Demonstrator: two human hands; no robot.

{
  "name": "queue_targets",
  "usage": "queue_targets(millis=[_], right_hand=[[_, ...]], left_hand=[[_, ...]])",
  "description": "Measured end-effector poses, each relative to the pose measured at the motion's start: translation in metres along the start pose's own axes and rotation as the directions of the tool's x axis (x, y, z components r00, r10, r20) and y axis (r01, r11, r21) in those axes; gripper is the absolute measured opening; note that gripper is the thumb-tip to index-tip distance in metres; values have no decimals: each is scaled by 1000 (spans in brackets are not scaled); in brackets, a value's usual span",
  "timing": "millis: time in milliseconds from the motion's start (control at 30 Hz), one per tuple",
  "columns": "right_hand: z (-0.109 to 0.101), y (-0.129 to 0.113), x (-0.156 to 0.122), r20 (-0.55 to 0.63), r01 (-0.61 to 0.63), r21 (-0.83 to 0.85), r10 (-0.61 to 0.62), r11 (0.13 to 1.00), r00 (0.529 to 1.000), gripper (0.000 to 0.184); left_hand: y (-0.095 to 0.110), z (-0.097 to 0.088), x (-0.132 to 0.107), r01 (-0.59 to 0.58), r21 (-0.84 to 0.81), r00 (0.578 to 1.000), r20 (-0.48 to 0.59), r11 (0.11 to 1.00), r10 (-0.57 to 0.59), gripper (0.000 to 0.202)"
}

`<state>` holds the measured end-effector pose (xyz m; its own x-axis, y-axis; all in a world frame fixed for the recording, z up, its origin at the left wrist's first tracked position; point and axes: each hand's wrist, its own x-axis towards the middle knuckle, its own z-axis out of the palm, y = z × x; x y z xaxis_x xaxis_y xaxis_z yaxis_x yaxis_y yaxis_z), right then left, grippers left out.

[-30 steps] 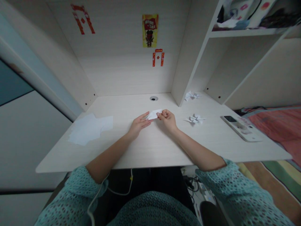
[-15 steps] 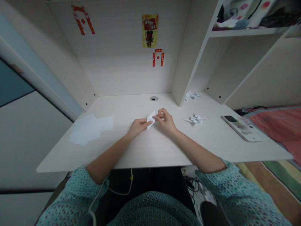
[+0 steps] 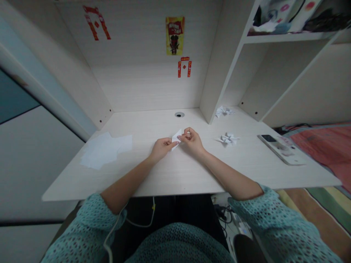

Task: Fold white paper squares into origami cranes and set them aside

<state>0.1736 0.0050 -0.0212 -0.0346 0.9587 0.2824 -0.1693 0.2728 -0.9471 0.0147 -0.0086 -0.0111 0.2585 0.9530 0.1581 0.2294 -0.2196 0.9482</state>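
A small folded piece of white paper (image 3: 176, 139) is held just above the middle of the pale wood-grain desk (image 3: 175, 175). Its narrow point faces the desk's near edge. My left hand (image 3: 163, 149) pinches its left side with the fingertips. My right hand (image 3: 192, 141) grips its upper right corner between thumb and fingers. The two hands nearly meet, and the fingers hide part of the paper. To the right of my right hand sits a crumpled or folded white paper shape (image 3: 227, 139).
Loose white paper sheets (image 3: 103, 151) lie at the desk's left. A second folded paper shape (image 3: 224, 111) sits under the shelf unit (image 3: 219, 65), and a phone (image 3: 281, 149) lies at the right. A cable hole (image 3: 179, 114) is at the back, and a red blanket (image 3: 320, 146) lies beyond the desk.
The paper has turned from lying sideways to pointing toward me. My hands have moved closer together, and my right hand has shifted left.
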Motion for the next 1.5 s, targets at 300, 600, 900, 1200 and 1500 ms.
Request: queue_targets(millis=[300, 600, 900, 1200, 1500], right_hand=[[-5, -18, -9, 165, 239, -345, -191, 908, 967, 5], [0, -6, -6, 188, 168, -221, -127, 961, 974, 28], [-3, -1, -1, 121, 118, -208, -94, 971, 988, 28], [1, -6, -6, 72, 160, -295, -145, 942, 987, 26], [-2, 1, -3, 111, 143, -205, -122, 968, 986, 23]], left_hand=[[12, 0, -3, 16, -107, 1000, 13, 994, -15, 26], [5, -6, 4, 104, -252, 982, -129, 962, -140, 30], [8, 0, 0, -1, -319, 969, -233, 948, -78, 70], [7, -3, 0, -76, -156, 988, -144, 985, 54, 40], [4, -4, 0, -215, 56, 956, -194, 975, 222, 28]])
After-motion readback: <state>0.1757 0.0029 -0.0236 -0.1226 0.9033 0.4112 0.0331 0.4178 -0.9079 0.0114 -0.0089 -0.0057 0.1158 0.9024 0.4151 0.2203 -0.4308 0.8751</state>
